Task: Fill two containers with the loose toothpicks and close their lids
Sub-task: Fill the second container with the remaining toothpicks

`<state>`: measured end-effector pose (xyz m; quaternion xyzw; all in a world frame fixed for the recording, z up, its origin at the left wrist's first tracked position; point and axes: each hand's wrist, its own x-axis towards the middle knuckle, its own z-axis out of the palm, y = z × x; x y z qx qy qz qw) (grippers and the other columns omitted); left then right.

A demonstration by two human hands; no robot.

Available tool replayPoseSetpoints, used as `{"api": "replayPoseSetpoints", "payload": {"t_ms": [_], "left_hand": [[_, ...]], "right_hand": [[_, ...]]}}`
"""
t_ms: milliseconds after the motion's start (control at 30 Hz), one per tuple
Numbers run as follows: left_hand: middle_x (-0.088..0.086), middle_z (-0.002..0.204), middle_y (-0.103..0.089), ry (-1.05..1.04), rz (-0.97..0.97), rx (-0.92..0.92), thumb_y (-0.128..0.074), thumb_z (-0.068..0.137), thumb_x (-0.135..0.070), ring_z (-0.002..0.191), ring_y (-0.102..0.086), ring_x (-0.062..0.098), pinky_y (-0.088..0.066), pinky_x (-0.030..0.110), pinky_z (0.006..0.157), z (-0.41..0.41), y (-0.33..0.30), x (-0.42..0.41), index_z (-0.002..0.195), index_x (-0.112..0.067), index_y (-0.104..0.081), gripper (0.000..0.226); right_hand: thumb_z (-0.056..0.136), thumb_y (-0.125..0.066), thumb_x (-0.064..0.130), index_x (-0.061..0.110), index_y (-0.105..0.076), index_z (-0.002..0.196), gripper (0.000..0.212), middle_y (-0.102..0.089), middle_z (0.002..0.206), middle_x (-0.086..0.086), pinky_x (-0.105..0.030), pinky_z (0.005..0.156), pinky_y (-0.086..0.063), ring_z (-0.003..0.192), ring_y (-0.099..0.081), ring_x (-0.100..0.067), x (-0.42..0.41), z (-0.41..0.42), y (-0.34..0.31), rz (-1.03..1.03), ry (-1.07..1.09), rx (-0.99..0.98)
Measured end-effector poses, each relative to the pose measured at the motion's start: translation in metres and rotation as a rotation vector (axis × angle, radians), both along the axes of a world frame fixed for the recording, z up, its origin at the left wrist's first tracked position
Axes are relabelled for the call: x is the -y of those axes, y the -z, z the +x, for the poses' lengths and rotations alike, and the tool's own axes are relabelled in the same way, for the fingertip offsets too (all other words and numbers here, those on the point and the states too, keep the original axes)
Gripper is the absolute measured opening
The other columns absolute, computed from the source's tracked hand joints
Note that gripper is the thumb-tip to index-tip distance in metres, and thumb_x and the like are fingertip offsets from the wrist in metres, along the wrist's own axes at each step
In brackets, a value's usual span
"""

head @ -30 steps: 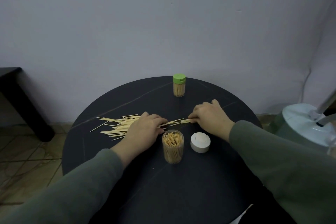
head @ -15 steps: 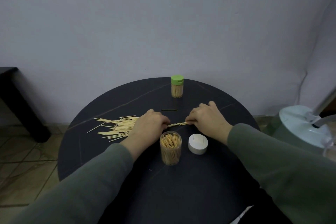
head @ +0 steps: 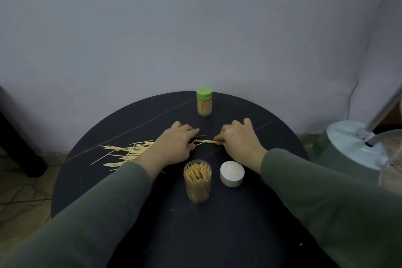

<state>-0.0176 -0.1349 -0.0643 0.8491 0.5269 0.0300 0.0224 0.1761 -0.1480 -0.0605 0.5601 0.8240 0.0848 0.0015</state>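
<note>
Gathering a small bundle of toothpicks (head: 204,141) on the dark worktop (head: 217,224), the right hand (head: 239,143) pinches one end; the left hand's (head: 176,146) grip is unclear. Next, probably: lift and drop them into the open container (head: 197,180), its white lid (head: 231,173) beside it.

There is a single view, from a wide-angle camera worn on the person's head. It looks forward and down over the round dark tabletop (head: 217,235) from close above its near edge, so both sleeves run in from the bottom corners toward the middle. It faces a plain pale wall (head: 195,28), which fills the upper half of the frame. The lens bends the edges: floor tiles (head: 19,191) show at the left, a pale green appliance (head: 348,150) at the right.
</note>
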Motion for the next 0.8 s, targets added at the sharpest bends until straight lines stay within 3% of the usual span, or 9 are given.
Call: {"api": "replayPoseSetpoints", "payload": {"t_ms": [300, 567, 800], "left_hand": [[-0.006, 0.122, -0.059, -0.102, 0.119, 0.026, -0.049, 0.098, -0.036, 0.109, -0.045, 0.014, -0.042, 0.027, 0.087, 0.000, 0.002, 0.016, 0.126, -0.029, -0.061, 0.031], [0.000, 0.113, -0.060, -0.199, 0.128, 0.040, -0.052, 0.097, -0.034, 0.107, -0.048, 0.017, -0.047, 0.031, 0.086, 0.009, 0.000, 0.026, 0.114, -0.021, -0.062, 0.024], [0.004, 0.118, -0.058, -0.181, 0.098, -0.029, -0.051, 0.098, -0.027, 0.110, -0.047, 0.019, -0.046, 0.031, 0.089, 0.011, 0.000, 0.029, 0.121, -0.015, -0.055, 0.027]], "right_hand": [[0.101, -0.045, 0.033, 0.037, -0.060, 0.124, 0.028, -0.056, 0.126, 0.004, -0.042, 0.095, -0.028, 0.111, -0.048, -0.022, 0.000, 0.001, -0.001, -0.014, 0.023, 0.000], [0.099, -0.049, 0.027, 0.038, -0.062, 0.118, 0.025, -0.057, 0.123, 0.005, -0.043, 0.094, -0.028, 0.109, -0.047, -0.021, 0.002, -0.001, -0.001, 0.019, -0.007, 0.050], [0.100, -0.047, 0.023, 0.033, -0.060, 0.121, 0.027, -0.060, 0.117, 0.001, -0.045, 0.099, -0.026, 0.110, -0.047, -0.022, 0.004, -0.003, -0.007, 0.016, -0.050, 0.148]]}}
